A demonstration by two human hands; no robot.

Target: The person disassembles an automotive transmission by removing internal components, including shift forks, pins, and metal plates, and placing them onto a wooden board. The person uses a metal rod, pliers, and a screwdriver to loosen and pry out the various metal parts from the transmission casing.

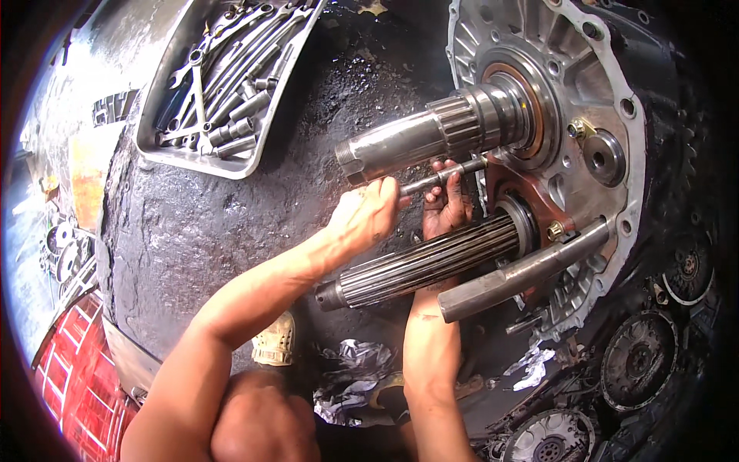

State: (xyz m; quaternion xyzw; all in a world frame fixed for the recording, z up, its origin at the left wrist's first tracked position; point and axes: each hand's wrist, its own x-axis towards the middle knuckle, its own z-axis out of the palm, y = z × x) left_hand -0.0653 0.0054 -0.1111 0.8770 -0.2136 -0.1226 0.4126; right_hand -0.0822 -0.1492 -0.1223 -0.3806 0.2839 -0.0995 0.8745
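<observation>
The gearbox housing point(608, 100) lies on its side on the oily floor point(231, 223), its shafts pointing away toward the socket tray point(231, 77). Between the smooth input shaft point(431, 131) and the splined shaft point(431, 262), both hands meet on a thin steel rod point(443, 175): left hand point(366, 212) clenched round its free end, right hand point(445, 204) grasping it nearer the housing.

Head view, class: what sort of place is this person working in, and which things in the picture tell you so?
Most likely a vehicle repair workshop. A gearbox housing with splined shafts stands on an oil-blackened floor, a tray of spanners and sockets lies beside it, and clutch discs are heaped nearby.
</observation>
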